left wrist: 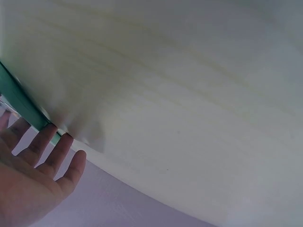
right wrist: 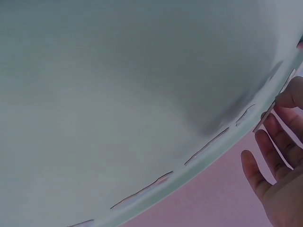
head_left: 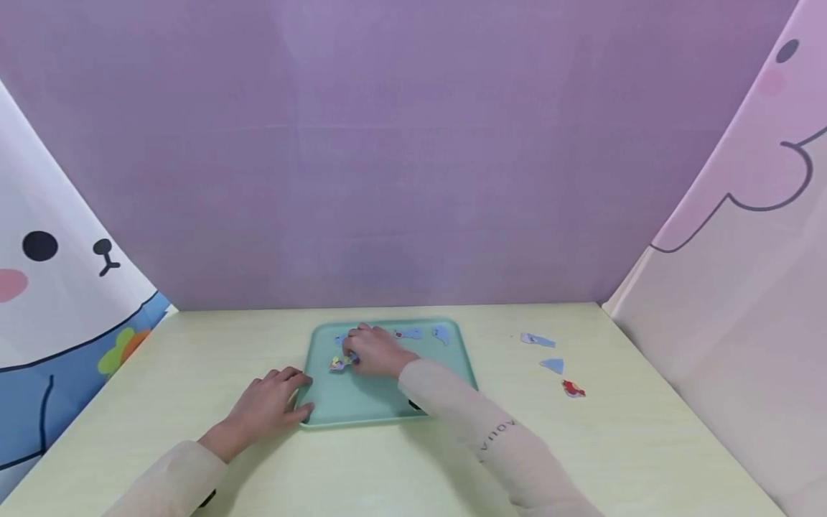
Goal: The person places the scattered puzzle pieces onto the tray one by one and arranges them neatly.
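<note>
Between the thumb and fingertips of the right hand (head_left: 377, 352) there's a thin flat piece (right wrist: 258, 125), pinched so the fingers are clamped on it. Below that grip is the green tray (head_left: 349, 406). Just left of the pinch a yellow-and-purple patterned bit (head_left: 337, 365) shows, can't tell if it's part of the held one. Beyond the grip and to its right, a blue cutout (head_left: 410, 333) and a curved blue one (head_left: 441, 334) lie on the tray. Way further right, a blue strip (head_left: 539, 340), blue triangle (head_left: 553, 366) and red scrap (head_left: 573, 388) sit on the table (head_left: 646, 445). Left hand (head_left: 268, 402), left of the grip, has its fingers apart, touching the tray's edge.
</note>
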### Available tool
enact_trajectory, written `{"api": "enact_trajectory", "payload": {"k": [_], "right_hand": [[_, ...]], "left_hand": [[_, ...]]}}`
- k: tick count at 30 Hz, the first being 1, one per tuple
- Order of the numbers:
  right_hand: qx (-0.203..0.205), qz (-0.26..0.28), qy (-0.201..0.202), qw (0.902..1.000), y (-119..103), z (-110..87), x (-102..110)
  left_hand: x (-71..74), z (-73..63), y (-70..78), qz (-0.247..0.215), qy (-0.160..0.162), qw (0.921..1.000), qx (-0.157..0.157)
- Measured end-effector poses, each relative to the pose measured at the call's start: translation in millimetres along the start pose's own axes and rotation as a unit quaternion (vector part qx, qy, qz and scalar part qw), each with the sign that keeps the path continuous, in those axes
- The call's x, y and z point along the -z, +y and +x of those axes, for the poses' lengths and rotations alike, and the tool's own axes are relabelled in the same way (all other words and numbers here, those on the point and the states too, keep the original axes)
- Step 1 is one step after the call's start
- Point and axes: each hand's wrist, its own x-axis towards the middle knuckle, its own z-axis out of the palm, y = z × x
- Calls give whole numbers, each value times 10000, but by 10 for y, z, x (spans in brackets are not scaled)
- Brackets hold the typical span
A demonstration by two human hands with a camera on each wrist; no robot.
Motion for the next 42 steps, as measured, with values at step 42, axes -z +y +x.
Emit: {"api": "enact_trajectory", "payload": {"k": [42], "right_hand": [[-546, 163, -286, 9980, -193, 358, -146]], "left_hand": [[-8, -1, -11, 125, 50, 9999, -46]]}}
